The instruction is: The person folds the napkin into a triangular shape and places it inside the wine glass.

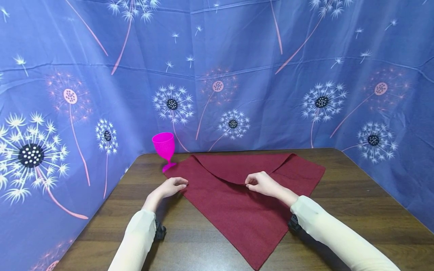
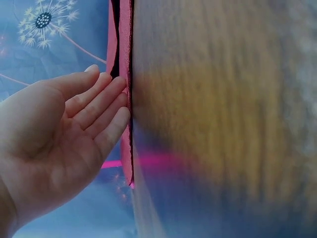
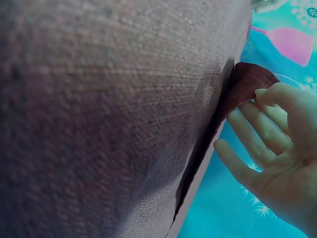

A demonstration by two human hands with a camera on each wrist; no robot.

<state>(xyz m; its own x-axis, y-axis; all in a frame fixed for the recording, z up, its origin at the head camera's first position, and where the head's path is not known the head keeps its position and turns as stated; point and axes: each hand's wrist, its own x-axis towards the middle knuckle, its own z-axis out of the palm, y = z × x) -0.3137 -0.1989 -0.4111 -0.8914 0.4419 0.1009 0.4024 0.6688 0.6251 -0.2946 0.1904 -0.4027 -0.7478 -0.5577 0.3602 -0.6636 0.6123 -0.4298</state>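
Observation:
A dark red cloth (image 1: 234,210) lies spread on the table, one corner pointing to the front edge. Its far part is folded over toward me as a flap (image 1: 234,165) with a curved, slightly raised edge. My right hand (image 1: 266,184) pinches the flap at its front tip between thumb and index finger; in the right wrist view the other fingers (image 3: 252,129) spread loosely. Beside the cloth's left edge rests my left hand (image 1: 171,187); the left wrist view shows its fingers (image 2: 106,99) loosely extended, fingertips at the cloth's edge, pinching nothing.
A bright magenta goblet (image 1: 164,146) stands upright at the cloth's left corner, just beyond my left hand. The brown wooden table (image 1: 359,210) extends on both sides of the cloth. A blue curtain with dandelion prints (image 1: 271,90) hangs behind the table's far edge.

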